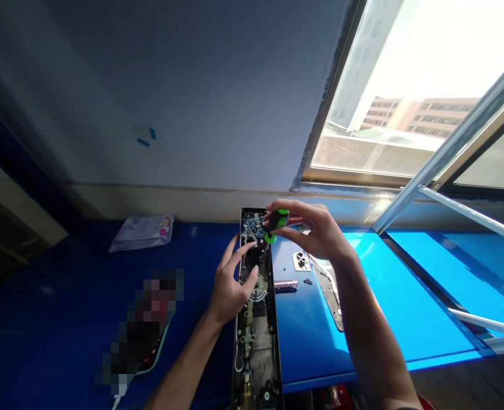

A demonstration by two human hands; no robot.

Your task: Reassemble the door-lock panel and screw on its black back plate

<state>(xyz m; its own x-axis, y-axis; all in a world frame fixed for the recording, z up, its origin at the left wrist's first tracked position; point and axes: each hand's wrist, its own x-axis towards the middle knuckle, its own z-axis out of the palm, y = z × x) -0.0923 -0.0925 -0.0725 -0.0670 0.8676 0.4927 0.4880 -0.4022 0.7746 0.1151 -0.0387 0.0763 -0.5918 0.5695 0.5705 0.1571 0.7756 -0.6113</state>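
At lower centre, your right hand point(314, 228) grips a green-and-black screwdriver point(278, 220), seemingly mid-fastening or unfastening inside a long open housing point(260, 337), while your left hand point(233, 287) spreads its fingers over it, and the next turn likely calls for steady alignment.

My left hand point(230, 291) reaches forward with its thumb point(252, 282) and index finger point(244, 249) spread apart, a gap between their tips. My right hand point(318, 230) arches a little farther forward, wrist point(344, 259) bent, fingers point(292, 205) pinched toward the thumb; both forearms point(369, 319) (bare, from what I see) angle inward.
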